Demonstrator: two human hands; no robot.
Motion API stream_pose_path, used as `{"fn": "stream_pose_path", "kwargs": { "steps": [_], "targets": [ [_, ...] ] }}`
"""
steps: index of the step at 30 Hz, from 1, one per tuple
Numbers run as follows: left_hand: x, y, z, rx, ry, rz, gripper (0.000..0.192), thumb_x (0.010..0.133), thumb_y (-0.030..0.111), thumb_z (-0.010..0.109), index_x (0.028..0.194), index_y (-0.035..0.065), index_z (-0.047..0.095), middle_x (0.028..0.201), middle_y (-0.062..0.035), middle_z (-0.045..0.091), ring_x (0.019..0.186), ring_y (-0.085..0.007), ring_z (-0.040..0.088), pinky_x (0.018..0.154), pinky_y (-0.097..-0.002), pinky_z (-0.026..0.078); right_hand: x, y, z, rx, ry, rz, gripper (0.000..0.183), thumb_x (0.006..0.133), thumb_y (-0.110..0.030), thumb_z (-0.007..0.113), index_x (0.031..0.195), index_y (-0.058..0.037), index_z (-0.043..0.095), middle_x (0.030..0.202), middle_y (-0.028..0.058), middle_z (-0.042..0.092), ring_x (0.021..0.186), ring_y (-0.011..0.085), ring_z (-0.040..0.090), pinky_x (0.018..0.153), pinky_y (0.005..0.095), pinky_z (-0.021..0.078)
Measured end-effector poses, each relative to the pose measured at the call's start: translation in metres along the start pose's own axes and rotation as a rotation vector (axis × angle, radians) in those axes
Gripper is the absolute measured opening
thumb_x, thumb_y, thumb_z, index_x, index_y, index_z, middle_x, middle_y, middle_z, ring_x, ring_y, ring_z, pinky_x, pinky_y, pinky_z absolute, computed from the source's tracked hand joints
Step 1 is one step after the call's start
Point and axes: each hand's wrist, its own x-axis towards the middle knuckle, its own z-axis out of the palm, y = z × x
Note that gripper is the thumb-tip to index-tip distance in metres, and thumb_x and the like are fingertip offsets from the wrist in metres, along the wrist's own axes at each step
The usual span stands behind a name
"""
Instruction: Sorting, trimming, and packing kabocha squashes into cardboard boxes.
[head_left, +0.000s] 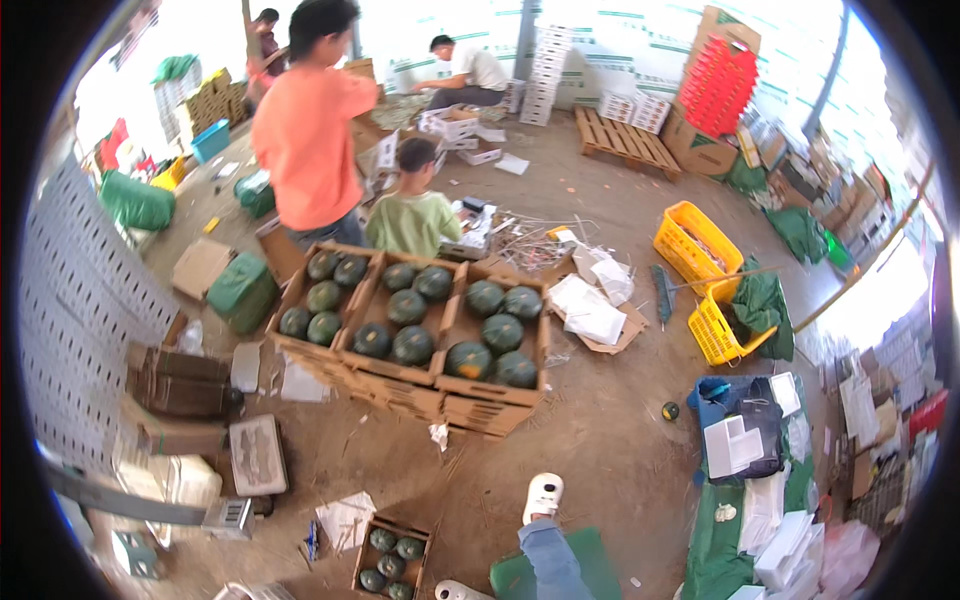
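Both of my hands are out of view. Before me, three open cardboard boxes (450, 330) stand side by side on top of further stacked boxes, each holding several dark green squashes (502, 332). One squash in the right box bears an orange patch. Nearer to me, at the bottom, a smaller open box (422, 555) on the floor holds several more green squashes (391, 565). My leg in blue jeans (553, 559) and a white clog (544, 495) show at the bottom, beside a green mat (600, 562); a second white clog (459, 591) is partly cut off.
A person in orange (307, 150) and one in green (416, 221) are behind the boxes; others are farther back. Yellow crates (697, 247), a broom (664, 296), cardboard with white sheets (592, 307) and a small squash (670, 411) lie right. A perforated grey panel (82, 322) stands left.
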Motion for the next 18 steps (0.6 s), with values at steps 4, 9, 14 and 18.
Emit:
{"fn": "stream_pose_path", "kwargs": {
  "steps": [4,9,14,18],
  "targets": [
    [0.052,0.110,-0.091,-0.139,0.259,0.190,0.030,0.087,0.030,0.053,0.106,0.0087,0.063,0.099,-0.0199,0.063,0.088,-0.0370,0.060,0.076,-0.0456,0.048,-0.118,-0.031,0.040,0.418,-0.243,-0.166,0.026,0.074,-0.026,0.063,0.093,-0.0081,0.063,0.092,0.0136,0.065,0.086,0.0324,0.062,0.068,0.0455,0.0479],
    [0.125,0.315,-0.138,-0.354,0.143,0.353,0.030,0.088,0.022,0.053,0.112,0.0055,0.059,0.102,-0.0183,0.064,0.096,-0.0352,0.060,0.082,-0.0402,0.049,-0.102,0.112,-0.008,0.786,-0.129,-0.008,0.032,0.080,-0.033,0.062,0.097,-0.0052,0.061,0.094,0.0164,0.065,0.088,0.0354,0.061,0.073,0.0447,0.0479],
    [0.186,0.484,-0.146,-0.228,-0.208,0.619,0.041,0.090,0.029,0.051,0.126,0.0082,0.051,0.105,-0.0171,0.061,0.095,-0.0331,0.059,0.081,-0.0395,0.047,-0.192,0.240,-0.075,0.799,0.289,0.614,0.043,0.088,-0.037,0.052,0.115,-0.0045,0.059,0.101,0.0172,0.066,0.092,0.0291,0.065,0.083,0.0385,0.0500],
    [0.210,0.550,-0.172,-0.084,-0.340,0.623,0.046,0.091,0.042,0.045,0.128,0.0147,0.049,0.122,-0.0167,0.056,0.109,-0.0376,0.053,0.091,-0.0419,0.045,-0.266,0.295,-0.112,1.231,0.591,0.895,0.035,0.087,-0.030,0.059,0.106,-0.0014,0.061,0.097,0.0167,0.066,0.089,0.0290,0.063,0.078,0.0389,0.0486]
  ]
}}
